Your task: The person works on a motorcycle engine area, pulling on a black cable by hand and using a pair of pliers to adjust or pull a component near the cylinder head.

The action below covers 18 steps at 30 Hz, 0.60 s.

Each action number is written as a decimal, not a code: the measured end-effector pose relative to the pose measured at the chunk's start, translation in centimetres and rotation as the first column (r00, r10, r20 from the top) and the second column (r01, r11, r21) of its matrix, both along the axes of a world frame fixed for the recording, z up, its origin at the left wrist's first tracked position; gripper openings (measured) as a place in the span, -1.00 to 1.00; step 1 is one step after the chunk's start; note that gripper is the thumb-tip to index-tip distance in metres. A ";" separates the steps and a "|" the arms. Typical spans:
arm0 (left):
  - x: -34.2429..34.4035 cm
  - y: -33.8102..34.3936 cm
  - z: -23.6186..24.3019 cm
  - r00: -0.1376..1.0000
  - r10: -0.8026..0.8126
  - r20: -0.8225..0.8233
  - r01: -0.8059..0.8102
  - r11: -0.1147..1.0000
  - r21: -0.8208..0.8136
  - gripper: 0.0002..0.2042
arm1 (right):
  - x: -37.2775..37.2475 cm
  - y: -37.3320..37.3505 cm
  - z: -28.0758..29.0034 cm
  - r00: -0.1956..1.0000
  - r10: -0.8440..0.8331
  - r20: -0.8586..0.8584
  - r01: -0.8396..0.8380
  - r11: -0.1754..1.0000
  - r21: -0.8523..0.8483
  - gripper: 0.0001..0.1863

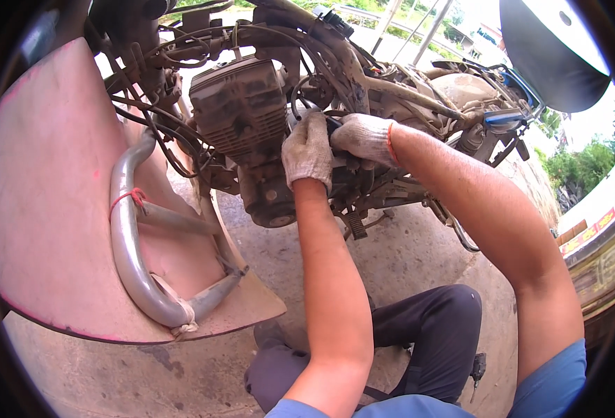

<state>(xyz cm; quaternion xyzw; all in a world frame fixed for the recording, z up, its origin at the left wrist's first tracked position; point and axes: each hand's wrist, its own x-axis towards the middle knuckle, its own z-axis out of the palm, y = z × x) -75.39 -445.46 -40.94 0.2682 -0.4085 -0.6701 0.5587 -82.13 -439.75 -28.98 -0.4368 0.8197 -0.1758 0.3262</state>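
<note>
Both my hands wear off-white knit work gloves and are in at a partly stripped motorcycle. My left hand point(308, 148) is just behind the dusty finned engine cylinder point(241, 101), its fingers curled around a small part by a black hose. My right hand point(364, 138), an orange band at its wrist, is beside it with fingers bent in at the same spot. What lies between the fingers is hidden by the gloves. Below them is the engine's crankcase point(269, 198). Above runs the motorcycle frame point(352, 76) with cables.
A pale pink leg shield point(49, 188) stands at the left, with a bent metal crash bar point(127, 230) tied to it. A power drill point(479, 366) lies on the concrete floor point(251, 251) beside my knee. At the upper right hangs a dark, curved panel point(555, 66).
</note>
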 end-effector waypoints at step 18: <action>-1.2 0.6 0.7 0.985 0.020 0.173 -0.003 0.995 -0.095 -0.54 | -5.8 0.0 -6.9 0.918 0.248 -0.309 -0.327 0.915 -0.236 -0.67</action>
